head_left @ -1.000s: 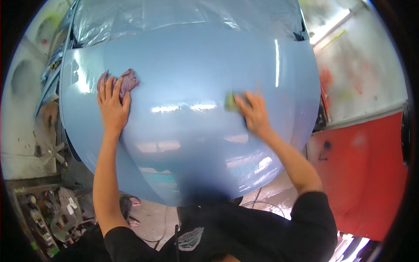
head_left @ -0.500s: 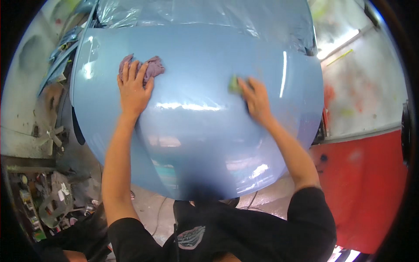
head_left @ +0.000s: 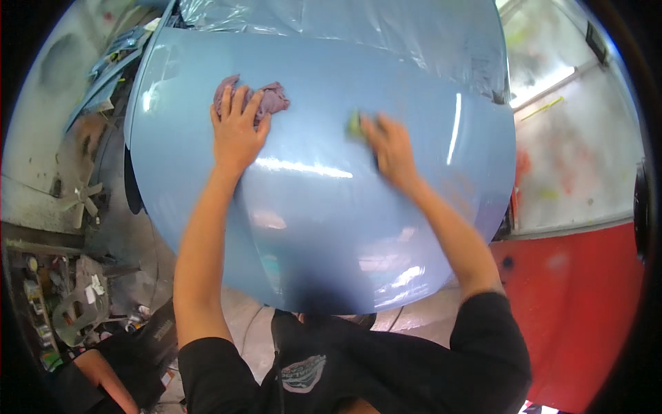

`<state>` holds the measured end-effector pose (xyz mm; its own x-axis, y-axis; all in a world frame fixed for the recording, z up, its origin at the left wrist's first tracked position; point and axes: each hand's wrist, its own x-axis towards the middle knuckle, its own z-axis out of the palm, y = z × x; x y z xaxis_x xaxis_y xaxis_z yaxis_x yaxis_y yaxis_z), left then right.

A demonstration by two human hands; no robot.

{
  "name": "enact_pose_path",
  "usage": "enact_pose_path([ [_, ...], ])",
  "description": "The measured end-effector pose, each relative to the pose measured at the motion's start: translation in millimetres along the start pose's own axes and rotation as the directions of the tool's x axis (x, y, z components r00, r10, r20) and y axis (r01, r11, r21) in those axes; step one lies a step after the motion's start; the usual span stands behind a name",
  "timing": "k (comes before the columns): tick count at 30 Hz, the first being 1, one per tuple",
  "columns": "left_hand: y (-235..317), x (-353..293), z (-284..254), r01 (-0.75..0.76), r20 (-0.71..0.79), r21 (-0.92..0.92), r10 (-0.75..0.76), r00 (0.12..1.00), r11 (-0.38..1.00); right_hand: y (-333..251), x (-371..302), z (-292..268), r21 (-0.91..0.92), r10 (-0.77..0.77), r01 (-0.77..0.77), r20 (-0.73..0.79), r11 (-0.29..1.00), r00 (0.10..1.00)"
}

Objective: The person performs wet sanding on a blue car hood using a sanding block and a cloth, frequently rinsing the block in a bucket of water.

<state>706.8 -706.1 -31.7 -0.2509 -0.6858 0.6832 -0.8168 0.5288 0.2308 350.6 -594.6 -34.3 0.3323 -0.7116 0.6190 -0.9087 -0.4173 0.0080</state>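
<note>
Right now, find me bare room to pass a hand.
Bare car hood lies between the purple rag and green pad, and from the right hand to the hood's right edge. Crowded: where the left hand covers the rag, and the lower-left clutter.

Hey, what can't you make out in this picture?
In the head view:
Green pad: blurred, partly hidden by the right hand.
Purple cloth: middle covered by the left hand.
Plastic sheet: cut off by the top edge.
Lower-left clutter: too small to identify.
</note>
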Motion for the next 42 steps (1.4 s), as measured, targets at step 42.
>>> enact_pose_path([
  [42, 20.6, 18.0, 22.9, -0.104, 0.110, -0.096, 0.114, 0.987, 0.990, 244.1, 27.9, -54.2, -0.259, 0.455, -0.474, -0.134, 0.842, 0.880],
])
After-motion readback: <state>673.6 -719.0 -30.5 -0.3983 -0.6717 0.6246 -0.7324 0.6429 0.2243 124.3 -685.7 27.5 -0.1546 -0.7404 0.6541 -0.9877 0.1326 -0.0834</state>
